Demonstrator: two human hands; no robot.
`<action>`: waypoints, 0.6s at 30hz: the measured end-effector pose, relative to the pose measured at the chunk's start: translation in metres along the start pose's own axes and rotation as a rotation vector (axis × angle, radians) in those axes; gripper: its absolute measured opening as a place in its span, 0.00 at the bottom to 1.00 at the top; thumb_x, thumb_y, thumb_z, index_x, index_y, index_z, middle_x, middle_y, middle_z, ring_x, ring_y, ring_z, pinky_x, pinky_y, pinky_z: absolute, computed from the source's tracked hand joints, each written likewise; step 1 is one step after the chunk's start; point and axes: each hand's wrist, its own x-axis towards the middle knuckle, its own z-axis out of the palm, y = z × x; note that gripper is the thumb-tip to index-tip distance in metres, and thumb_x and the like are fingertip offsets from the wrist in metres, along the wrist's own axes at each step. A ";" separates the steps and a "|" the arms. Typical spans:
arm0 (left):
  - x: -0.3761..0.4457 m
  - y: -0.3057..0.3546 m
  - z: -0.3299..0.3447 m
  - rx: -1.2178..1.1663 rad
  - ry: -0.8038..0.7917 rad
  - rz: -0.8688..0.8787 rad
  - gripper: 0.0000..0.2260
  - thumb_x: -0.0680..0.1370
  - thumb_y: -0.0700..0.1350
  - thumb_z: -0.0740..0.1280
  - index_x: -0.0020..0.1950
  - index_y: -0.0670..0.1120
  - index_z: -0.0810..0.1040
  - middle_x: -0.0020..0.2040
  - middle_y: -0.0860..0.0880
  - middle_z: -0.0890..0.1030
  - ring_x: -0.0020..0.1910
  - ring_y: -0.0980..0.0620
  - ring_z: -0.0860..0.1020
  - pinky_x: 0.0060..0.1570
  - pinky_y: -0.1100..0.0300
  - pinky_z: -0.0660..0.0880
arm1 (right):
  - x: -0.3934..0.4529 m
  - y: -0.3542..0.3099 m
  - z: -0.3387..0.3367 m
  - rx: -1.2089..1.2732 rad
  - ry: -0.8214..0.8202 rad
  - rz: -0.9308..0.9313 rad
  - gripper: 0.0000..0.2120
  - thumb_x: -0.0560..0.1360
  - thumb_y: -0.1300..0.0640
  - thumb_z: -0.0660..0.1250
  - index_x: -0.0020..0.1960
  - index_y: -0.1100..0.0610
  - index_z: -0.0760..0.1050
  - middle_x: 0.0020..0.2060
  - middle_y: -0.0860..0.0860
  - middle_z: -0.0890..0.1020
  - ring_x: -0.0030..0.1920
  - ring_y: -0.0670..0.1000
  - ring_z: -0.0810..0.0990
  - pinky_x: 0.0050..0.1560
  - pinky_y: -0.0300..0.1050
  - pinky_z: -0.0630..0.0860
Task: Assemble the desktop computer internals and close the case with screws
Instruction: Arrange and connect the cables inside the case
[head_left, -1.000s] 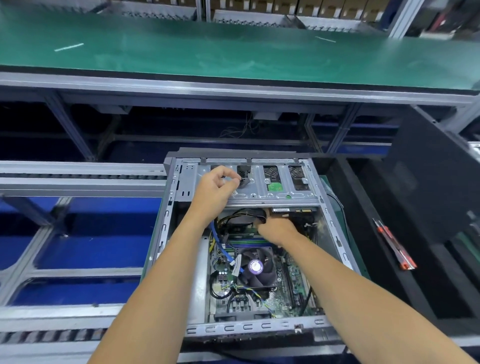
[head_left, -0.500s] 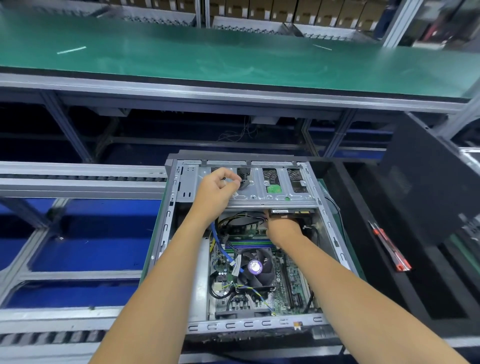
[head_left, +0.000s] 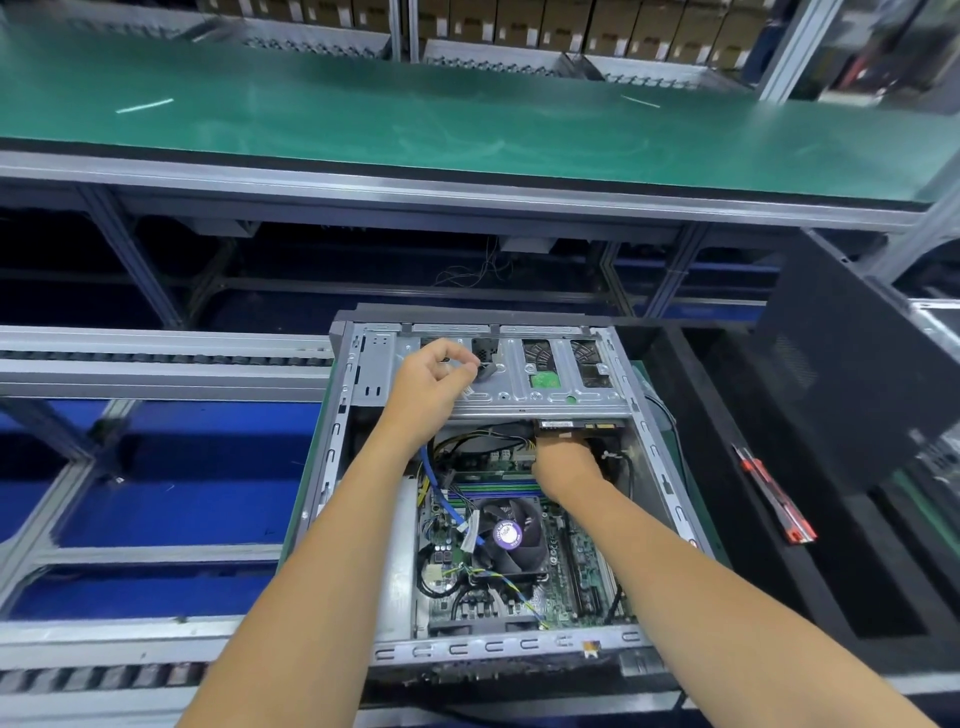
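Standing open mid-frame, the case (head_left: 483, 483) already holds board and fan (head_left: 511, 535). Left hand (head_left: 428, 382) pinches something small on the drive cage (head_left: 519, 384); right hand (head_left: 566, 465) reaches beneath, fingers hidden, perhaps gripping a connector. Panel and screws remain.

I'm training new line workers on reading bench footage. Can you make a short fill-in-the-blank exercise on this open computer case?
1. The left hand rests on the silver drive ____ at the far end of the case.
2. The right hand reaches ____ that metal bracket.
3. The CPU cooler fan has a ____ sticker at its hub.
4. A ____ cable runs beside the fan, on its left.

Missing words: bracket; under; purple; blue
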 end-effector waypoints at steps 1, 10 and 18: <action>0.000 -0.001 0.000 -0.005 -0.003 0.001 0.04 0.78 0.45 0.65 0.47 0.51 0.78 0.26 0.53 0.65 0.24 0.56 0.61 0.25 0.69 0.64 | -0.002 -0.002 0.000 0.005 0.016 -0.013 0.09 0.81 0.60 0.60 0.53 0.62 0.77 0.51 0.59 0.83 0.52 0.59 0.82 0.45 0.47 0.75; 0.005 -0.004 0.000 -0.027 -0.016 0.009 0.04 0.78 0.44 0.65 0.46 0.52 0.78 0.23 0.56 0.64 0.22 0.58 0.59 0.23 0.68 0.61 | -0.004 -0.007 -0.005 0.124 0.011 -0.083 0.19 0.82 0.50 0.54 0.66 0.60 0.70 0.55 0.61 0.81 0.55 0.61 0.80 0.46 0.48 0.71; 0.002 -0.002 0.000 -0.017 -0.001 -0.009 0.03 0.78 0.43 0.65 0.48 0.49 0.78 0.22 0.57 0.68 0.21 0.61 0.64 0.25 0.72 0.65 | -0.018 -0.055 -0.002 0.368 0.060 -0.538 0.11 0.82 0.60 0.56 0.57 0.62 0.74 0.54 0.63 0.77 0.56 0.64 0.75 0.56 0.55 0.72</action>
